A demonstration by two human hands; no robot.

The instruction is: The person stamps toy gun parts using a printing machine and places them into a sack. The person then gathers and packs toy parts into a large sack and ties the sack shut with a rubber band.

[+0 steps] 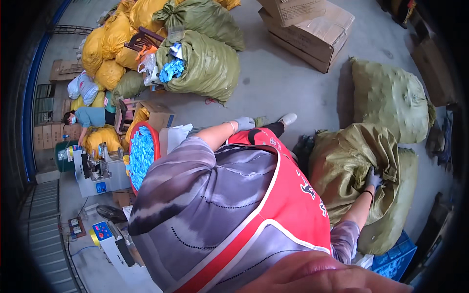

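Note:
My right hand, in a grey glove, is closed on gathered fabric of a crumpled olive-green woven sack. Some of its fingers are hidden in the folds. My left hand, also gloved in grey, lies over the red apron at my leg, its fingers stretched out and holding nothing I can see. Just past those fingertips a small green scrap shows beside my white shoe. Underneath and behind the crumpled sack lie a filled green sack and another full one.
A red tub of blue packets stands left of me, near small machines. Yellow bags and a bulging green sack are piled beyond. Cardboard boxes stand ahead, a blue crate at right. Another person works far left.

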